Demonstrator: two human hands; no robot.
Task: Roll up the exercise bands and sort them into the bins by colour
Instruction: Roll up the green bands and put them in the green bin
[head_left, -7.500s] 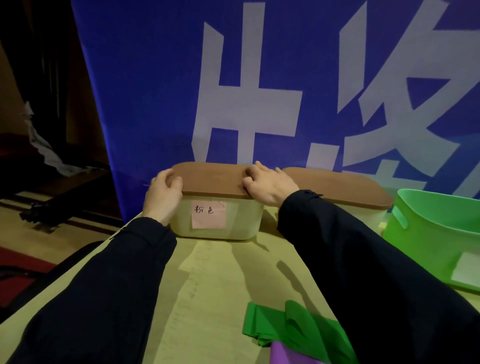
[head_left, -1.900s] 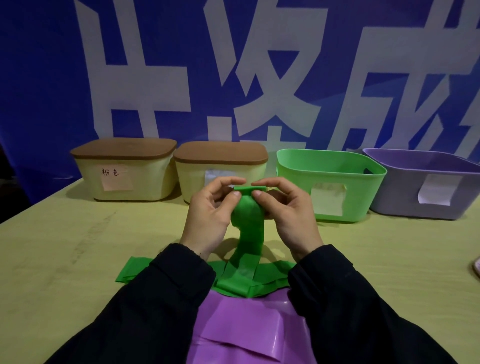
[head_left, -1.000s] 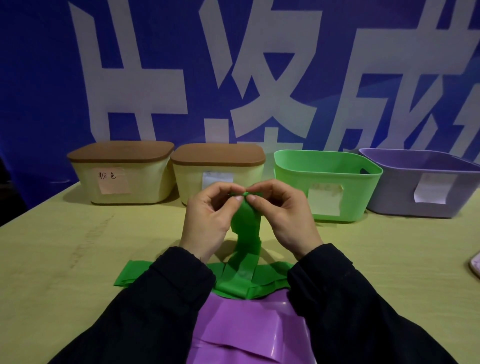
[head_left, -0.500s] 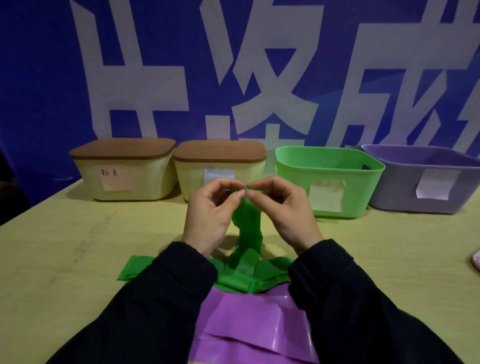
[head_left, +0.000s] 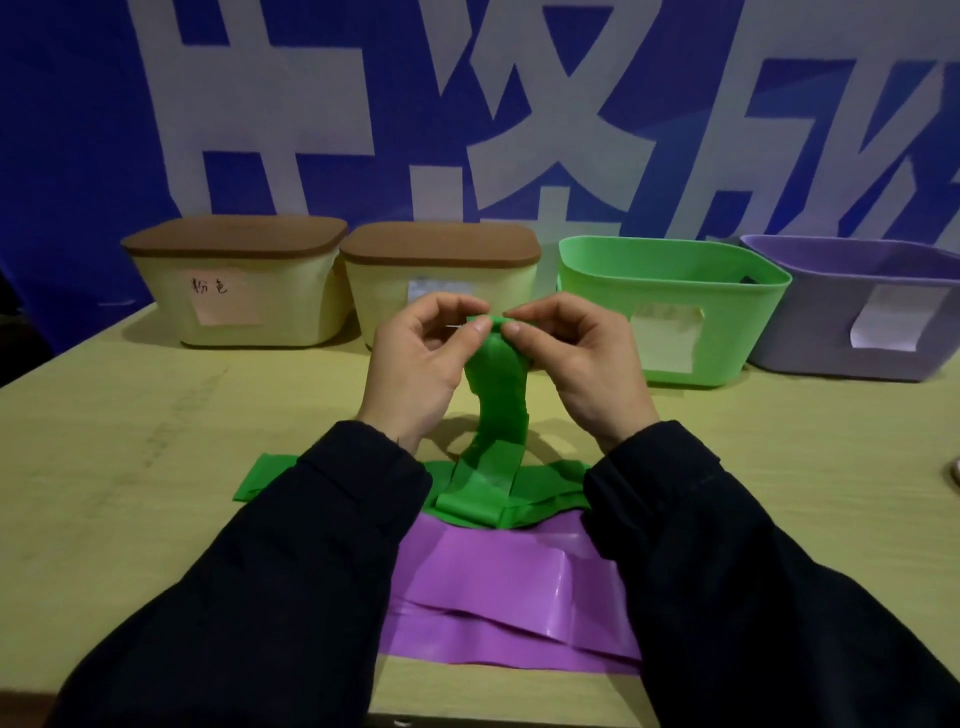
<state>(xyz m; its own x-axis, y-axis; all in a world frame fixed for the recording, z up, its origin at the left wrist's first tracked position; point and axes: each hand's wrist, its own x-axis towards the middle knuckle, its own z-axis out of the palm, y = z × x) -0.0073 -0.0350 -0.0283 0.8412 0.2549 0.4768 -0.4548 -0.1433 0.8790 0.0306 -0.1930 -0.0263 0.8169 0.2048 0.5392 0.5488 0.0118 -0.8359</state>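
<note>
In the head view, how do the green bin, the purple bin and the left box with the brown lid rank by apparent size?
1. Green bin and left lidded box: look alike, no clear order.
2. Purple bin: cut off by the frame edge, so its rank is unsure.
</note>
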